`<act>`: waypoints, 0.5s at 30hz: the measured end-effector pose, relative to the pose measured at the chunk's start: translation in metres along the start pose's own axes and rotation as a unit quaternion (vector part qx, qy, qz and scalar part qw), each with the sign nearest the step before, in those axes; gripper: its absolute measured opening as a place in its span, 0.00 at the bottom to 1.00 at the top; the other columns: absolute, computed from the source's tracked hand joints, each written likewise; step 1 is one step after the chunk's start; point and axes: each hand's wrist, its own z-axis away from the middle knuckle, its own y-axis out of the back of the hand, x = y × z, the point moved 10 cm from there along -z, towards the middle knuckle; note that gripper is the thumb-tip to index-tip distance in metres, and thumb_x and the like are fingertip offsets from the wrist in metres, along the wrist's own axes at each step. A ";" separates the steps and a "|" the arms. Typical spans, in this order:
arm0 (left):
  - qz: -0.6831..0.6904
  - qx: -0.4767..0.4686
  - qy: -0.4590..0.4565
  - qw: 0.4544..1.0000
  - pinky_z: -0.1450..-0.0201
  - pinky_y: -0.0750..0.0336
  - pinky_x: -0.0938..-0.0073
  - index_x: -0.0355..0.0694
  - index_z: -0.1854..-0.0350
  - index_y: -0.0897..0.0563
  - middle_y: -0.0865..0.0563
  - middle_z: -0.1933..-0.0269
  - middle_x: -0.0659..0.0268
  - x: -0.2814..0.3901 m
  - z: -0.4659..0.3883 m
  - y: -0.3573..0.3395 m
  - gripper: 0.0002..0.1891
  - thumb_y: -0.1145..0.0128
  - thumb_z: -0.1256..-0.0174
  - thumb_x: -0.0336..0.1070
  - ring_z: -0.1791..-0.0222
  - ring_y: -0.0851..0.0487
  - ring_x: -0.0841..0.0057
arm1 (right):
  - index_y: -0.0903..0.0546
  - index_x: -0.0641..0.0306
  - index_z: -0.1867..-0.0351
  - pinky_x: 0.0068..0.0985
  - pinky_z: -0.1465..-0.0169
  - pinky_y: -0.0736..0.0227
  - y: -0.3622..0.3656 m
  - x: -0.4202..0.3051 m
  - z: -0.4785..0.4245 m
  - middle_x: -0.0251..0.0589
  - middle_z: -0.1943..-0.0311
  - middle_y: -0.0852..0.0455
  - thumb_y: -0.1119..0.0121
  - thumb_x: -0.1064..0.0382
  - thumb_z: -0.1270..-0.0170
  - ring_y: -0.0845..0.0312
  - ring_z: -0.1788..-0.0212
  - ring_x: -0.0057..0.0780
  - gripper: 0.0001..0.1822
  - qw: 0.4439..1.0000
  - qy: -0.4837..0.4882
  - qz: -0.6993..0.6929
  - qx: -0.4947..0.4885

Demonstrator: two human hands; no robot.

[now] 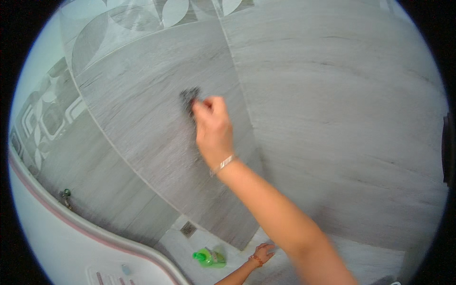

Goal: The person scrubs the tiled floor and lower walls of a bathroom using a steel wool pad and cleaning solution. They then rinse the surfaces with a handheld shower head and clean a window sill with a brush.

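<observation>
My right hand point(214, 128), with a silver-coloured bracelet at its wrist, is raised before the grey tiled wall point(160, 117). Pinched in its fingers is a dark scrubber point(188, 99), held against or very near the tile; blur hides its exact kind. Far lower, my left hand point(263, 252) wears an orange beaded bracelet. It appears to rest on the pale marbled surface at the foot of the wall, fingers spread and holding nothing. To its left stands a green plastic bottle point(210, 258) with a green cap and a label.
A white basin or tub point(64, 245) with a pinkish band along its rim curves along the lower left. Behind it, a small metal valve point(66, 194) juts from the wall. A second wall point(338, 107) meets the first in a corner. A dark object point(449, 149) shows at the right edge.
</observation>
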 end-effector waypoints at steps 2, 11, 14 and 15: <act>0.017 0.043 -0.056 0.997 0.43 0.42 0.66 0.45 0.52 0.26 0.25 0.51 0.59 -0.036 -0.019 -0.034 0.20 0.45 0.49 0.42 0.46 0.33 0.63 | 0.24 0.68 0.65 0.26 0.64 0.34 0.007 0.039 0.001 0.45 0.68 0.29 0.49 0.75 0.49 0.31 0.67 0.37 0.09 0.997 -0.064 0.026 0.032; 0.122 0.054 -0.031 0.991 0.43 0.43 0.67 0.44 0.54 0.24 0.25 0.52 0.58 0.022 -0.041 -0.039 0.19 0.42 0.51 0.41 0.47 0.33 0.64 | 0.23 0.66 0.66 0.31 0.63 0.33 0.092 0.192 0.195 0.50 0.71 0.29 0.49 0.74 0.49 0.31 0.68 0.43 0.08 0.933 -0.301 0.120 -0.155; 0.086 0.066 -0.021 0.994 0.43 0.43 0.67 0.43 0.54 0.24 0.25 0.52 0.58 0.029 -0.037 -0.036 0.19 0.42 0.51 0.41 0.47 0.33 0.64 | 0.24 0.64 0.62 0.30 0.64 0.32 0.114 0.138 0.159 0.49 0.70 0.28 0.51 0.75 0.48 0.30 0.67 0.41 0.11 0.937 -0.117 0.227 -0.241; 0.078 0.069 -0.032 0.994 0.43 0.43 0.67 0.43 0.54 0.25 0.25 0.52 0.58 0.033 -0.039 -0.037 0.19 0.43 0.51 0.41 0.47 0.33 0.64 | 0.25 0.63 0.61 0.30 0.64 0.32 0.124 0.116 0.131 0.49 0.69 0.27 0.51 0.76 0.49 0.29 0.66 0.40 0.12 0.919 -0.041 0.285 -0.269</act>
